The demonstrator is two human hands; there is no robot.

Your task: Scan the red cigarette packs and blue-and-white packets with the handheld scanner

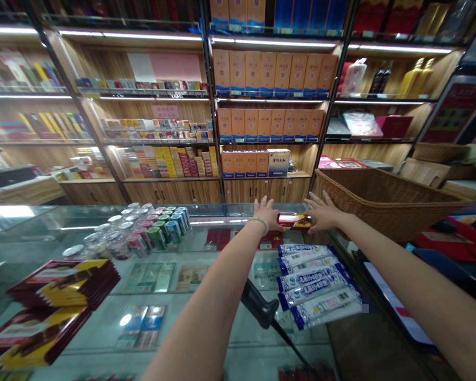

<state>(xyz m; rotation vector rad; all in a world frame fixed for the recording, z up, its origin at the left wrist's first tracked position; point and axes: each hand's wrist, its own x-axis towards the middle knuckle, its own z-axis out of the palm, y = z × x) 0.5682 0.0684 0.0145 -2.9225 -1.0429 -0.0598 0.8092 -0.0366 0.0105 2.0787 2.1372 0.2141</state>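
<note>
A red and yellow snack packet (294,220) lies between my hands at the far side of the glass counter. My left hand (266,216) is at its left end, fingers stretched forward and thumb side against the packet. At the opposite end, my right hand (324,211) has its fingers spread and grips the packet's right edge. Just nearer to me is a fanned row of blue and white long packets (317,280). A black handheld scanner (259,304) with a cable lies under my left forearm, which partly hides it.
Stacked red and yellow packets (71,286) sit at the left, with jars and small canisters (158,233) behind them. A wicker basket (381,203) stands right of my right hand. Shelves of boxes (275,74) line the wall. A white-screened tablet-like object (396,301) is under my right forearm.
</note>
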